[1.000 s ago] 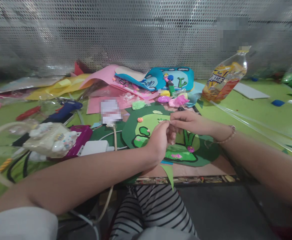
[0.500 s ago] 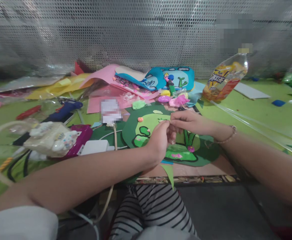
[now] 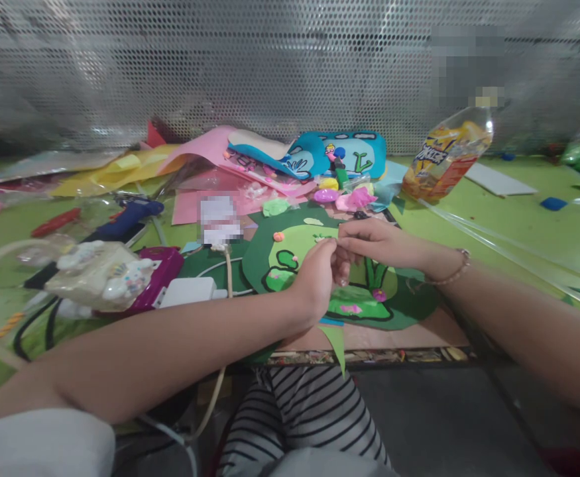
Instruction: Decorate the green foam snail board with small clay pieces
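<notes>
My left hand and my right hand meet fingertip to fingertip above a green felt picture lying at the table's front edge. Both hands are pinched closed on something tiny between them; it is too small to name. The felt piece is dark green with a lighter green patch, black outlines and small pink and orange clay bits. A thin bracelet circles my right wrist.
Coloured clay lumps and a blue felt picture lie behind the hands. A tilted drink bottle stands right. A blue glue gun, a decorated phone, a white charger and cables crowd the left. Perforated metal wall behind.
</notes>
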Tool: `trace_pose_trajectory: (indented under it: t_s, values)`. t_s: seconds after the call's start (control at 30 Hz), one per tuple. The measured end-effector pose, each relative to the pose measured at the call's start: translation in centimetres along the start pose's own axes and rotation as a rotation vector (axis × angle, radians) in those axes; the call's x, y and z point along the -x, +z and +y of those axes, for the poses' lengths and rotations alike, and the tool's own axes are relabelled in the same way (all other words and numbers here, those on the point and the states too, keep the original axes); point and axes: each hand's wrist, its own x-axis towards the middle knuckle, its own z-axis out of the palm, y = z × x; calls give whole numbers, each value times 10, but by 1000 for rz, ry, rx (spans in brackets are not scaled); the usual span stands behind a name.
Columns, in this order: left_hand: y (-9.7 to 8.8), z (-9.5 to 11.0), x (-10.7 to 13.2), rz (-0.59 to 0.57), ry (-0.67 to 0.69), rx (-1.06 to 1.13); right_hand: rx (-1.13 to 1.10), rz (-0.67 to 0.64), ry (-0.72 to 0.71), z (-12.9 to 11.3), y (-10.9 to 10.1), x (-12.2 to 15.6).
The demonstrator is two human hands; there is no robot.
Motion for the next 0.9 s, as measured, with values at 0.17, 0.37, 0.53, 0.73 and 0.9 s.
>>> trace_pose_trajectory:
  t_s: [0.17,0.37,0.53,0.73,0.9]
  values:
    - [-1,-1,0,-6,3,1,-11,3,-2,0,0,0]
    - [0,1,1,10,-11,-5,-6,-5,10,0,0,0]
    - [0,1,0,-1,-8,-6,1,-10,7,0,0,0]
    - [0,0,0,6,-9,5,9,-4,4,-1,0,0]
    - [0,1,1,16,-7,11,5,3,10,0,1,0]
